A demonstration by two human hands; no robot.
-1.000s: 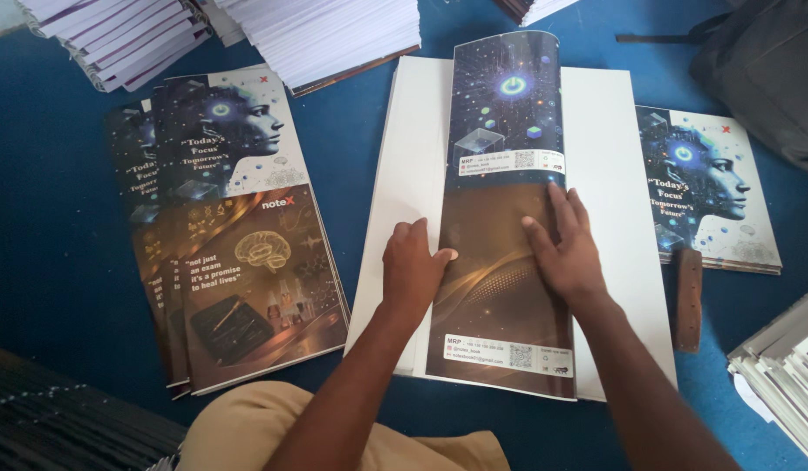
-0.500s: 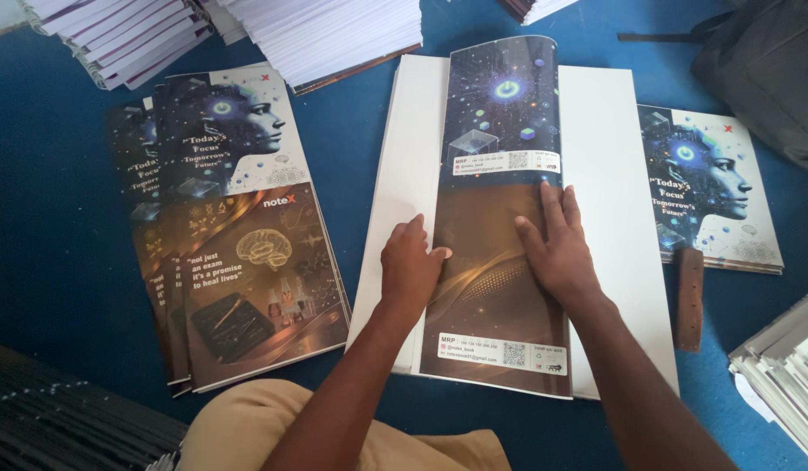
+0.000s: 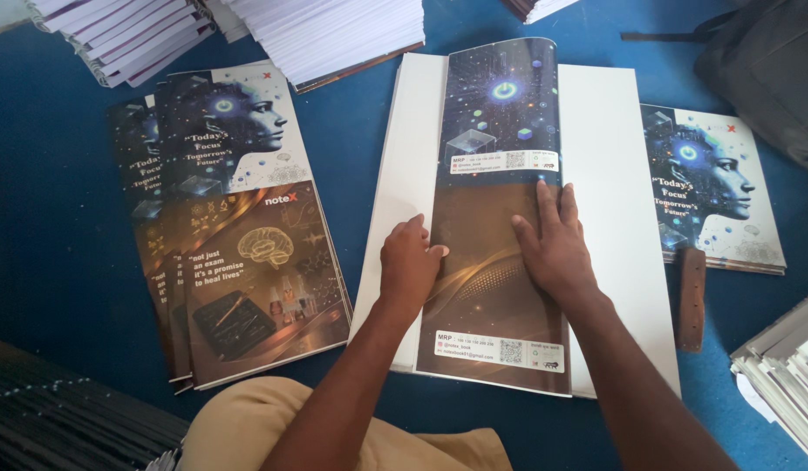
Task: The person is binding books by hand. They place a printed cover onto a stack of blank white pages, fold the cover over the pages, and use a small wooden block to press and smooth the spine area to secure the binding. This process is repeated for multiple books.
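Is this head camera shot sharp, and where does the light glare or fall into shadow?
Head view: mostly sharp around the left hand and right hand pressing the glossy printed cover; soft sheen on its curved top; the white board looks bright; the lower-left dark stack sits in shadow; edges bend slightly.

Printed covers [image 3: 247, 235] fanned left, white paper stacks [image 3: 334, 35] above — brown wooden block [image 3: 691, 296], dark bag [image 3: 770, 78] right

Soft, fairly dim daylight from upper left, mild sheen on the glossy cover [image 3: 500, 131], sharp focus, darker bottom-left corner.
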